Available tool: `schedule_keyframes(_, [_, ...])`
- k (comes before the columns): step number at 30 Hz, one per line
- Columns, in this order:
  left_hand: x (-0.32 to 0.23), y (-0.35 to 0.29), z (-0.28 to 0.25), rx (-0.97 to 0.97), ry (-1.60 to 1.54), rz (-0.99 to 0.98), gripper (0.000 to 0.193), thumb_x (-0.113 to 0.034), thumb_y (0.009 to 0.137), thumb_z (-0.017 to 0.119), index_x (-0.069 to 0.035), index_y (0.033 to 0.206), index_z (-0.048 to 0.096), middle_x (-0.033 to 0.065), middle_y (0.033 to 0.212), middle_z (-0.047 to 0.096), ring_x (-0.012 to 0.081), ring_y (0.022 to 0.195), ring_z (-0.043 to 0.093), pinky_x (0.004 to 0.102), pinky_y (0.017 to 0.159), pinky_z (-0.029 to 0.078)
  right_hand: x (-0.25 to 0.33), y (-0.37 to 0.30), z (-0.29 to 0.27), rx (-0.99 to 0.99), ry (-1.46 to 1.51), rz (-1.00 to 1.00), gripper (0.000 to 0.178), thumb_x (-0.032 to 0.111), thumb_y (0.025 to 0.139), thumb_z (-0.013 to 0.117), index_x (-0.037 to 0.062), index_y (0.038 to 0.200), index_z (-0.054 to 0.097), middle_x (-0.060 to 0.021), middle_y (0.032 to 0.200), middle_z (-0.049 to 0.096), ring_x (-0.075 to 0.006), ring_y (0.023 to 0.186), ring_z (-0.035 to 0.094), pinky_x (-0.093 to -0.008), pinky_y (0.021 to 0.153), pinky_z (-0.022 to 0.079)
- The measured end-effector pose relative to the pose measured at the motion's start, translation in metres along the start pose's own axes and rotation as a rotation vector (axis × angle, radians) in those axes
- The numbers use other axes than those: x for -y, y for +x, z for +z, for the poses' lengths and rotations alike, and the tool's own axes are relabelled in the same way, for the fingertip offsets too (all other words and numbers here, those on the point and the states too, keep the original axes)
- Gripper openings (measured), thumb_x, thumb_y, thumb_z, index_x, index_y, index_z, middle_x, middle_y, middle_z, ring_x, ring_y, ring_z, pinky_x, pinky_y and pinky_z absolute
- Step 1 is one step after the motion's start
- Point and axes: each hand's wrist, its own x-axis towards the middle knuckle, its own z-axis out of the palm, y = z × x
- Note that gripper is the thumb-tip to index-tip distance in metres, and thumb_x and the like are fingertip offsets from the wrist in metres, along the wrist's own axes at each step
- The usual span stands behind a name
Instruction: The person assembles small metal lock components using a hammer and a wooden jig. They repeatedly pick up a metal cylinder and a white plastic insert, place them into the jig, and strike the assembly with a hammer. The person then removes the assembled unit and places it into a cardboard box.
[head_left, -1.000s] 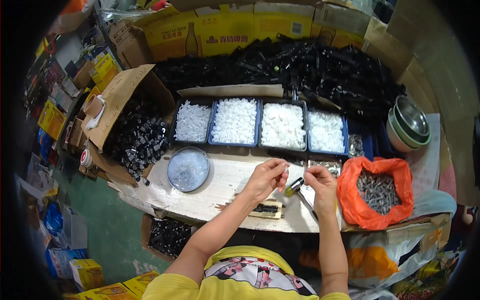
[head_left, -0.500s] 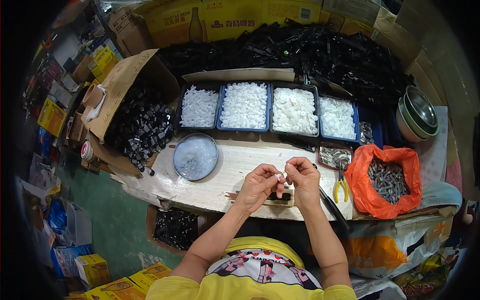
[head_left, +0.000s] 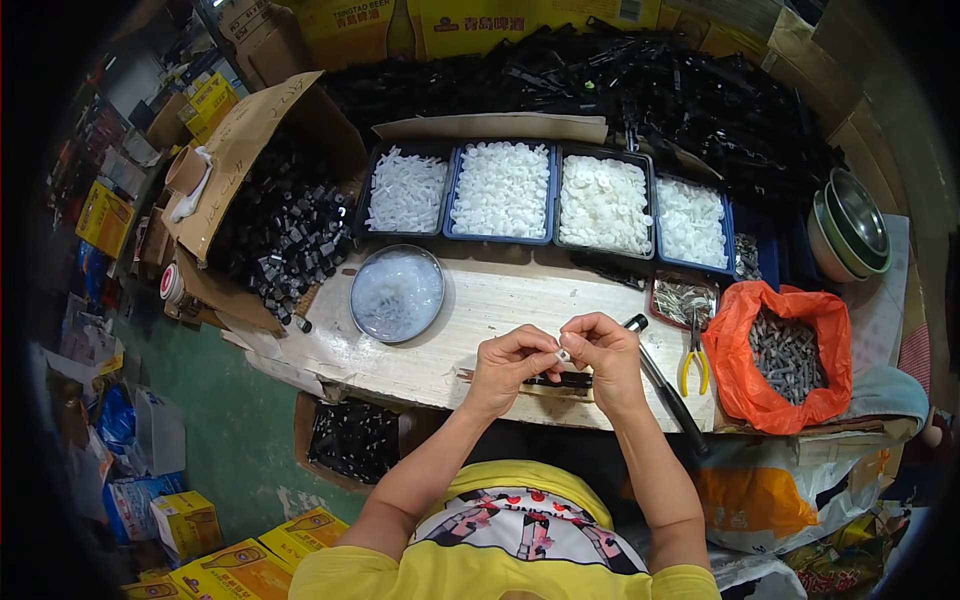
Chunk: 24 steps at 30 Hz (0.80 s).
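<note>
My left hand and my right hand meet over the near edge of the pale wooden bench. Between their fingertips they pinch one small white plastic part. Just under the hands a dark strip-like fixture lies on the bench. A black-handled tool lies to the right of my right hand, and yellow-handled pliers lie beyond it.
Several blue trays of white parts line the back of the bench. A round metal dish sits at left, an orange bag of grey parts at right. A cardboard box of black pieces stands left; stacked bowls at far right.
Both hands came back from the right part of the bench toward my body and closed together on the small white part. The view shifted slightly.
</note>
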Motion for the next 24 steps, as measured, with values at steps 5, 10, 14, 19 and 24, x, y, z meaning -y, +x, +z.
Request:
schedule_keyframes(5, [-0.002, -0.004, -0.004, -0.041, 0.104, -0.002, 0.010, 0.004, 0.080, 0.057, 0.001, 0.089, 0.061, 0.0087, 0.087, 0.059, 0.0158, 0.075, 0.061, 0.0253, 0.066, 0.053, -0.010, -0.008, 0.004, -0.053, -0.616, -0.525, 0.010, 0.001, 0.079, 0.061, -0.0015, 0.089, 0.060, -0.0058, 0.072, 0.059, -0.0130, 0.062, 0.057, -0.0210, 0.055, 0.044])
schedule_keyframes(10, [0.002, -0.009, -0.009, -0.075, 0.376, 0.190, 0.009, 0.003, 0.081, 0.057, 0.002, 0.089, 0.061, 0.0082, 0.087, 0.060, 0.0135, 0.074, 0.061, 0.0229, 0.064, 0.052, -0.010, -0.014, 0.002, -0.016, -0.610, -0.551, 0.013, -0.001, 0.074, 0.064, 0.0004, 0.087, 0.062, -0.0088, 0.073, 0.060, -0.0184, 0.061, 0.057, -0.0274, 0.054, 0.043])
schedule_keyframes(14, [0.003, -0.010, -0.012, -0.052, 0.724, 0.371, 0.012, 0.003, 0.076, 0.061, -0.001, 0.087, 0.062, 0.0078, 0.085, 0.062, 0.0162, 0.073, 0.059, 0.0250, 0.063, 0.047, -0.012, -0.017, -0.004, 0.054, -0.832, -0.677, 0.011, 0.002, 0.069, 0.067, 0.0030, 0.080, 0.062, -0.0067, 0.069, 0.060, -0.0210, 0.061, 0.057, -0.0294, 0.056, 0.040])
schedule_keyframes(19, [-0.011, -0.014, -0.014, -0.034, 1.127, 0.411, 0.017, 0.001, 0.067, 0.067, -0.005, 0.082, 0.064, 0.0047, 0.087, 0.062, 0.0223, 0.088, 0.056, 0.0314, 0.077, 0.040, -0.021, -0.017, -0.014, 0.138, -1.083, -0.763, 0.012, 0.003, 0.067, 0.066, 0.0046, 0.077, 0.060, -0.0044, 0.069, 0.057, -0.0195, 0.064, 0.054, -0.0309, 0.059, 0.037])
schedule_keyframes(24, [0.005, -0.024, -0.023, 0.008, 1.199, 0.320, 0.014, -0.004, 0.064, 0.069, -0.008, 0.076, 0.063, 0.0017, 0.090, 0.061, 0.0203, 0.094, 0.052, 0.0318, 0.082, 0.032, -0.027, -0.016, -0.017, 0.299, -1.297, -0.756, 0.009, 0.007, 0.067, 0.064, 0.0064, 0.075, 0.059, -0.0026, 0.069, 0.052, -0.0191, 0.070, 0.050, -0.0324, 0.065, 0.034])
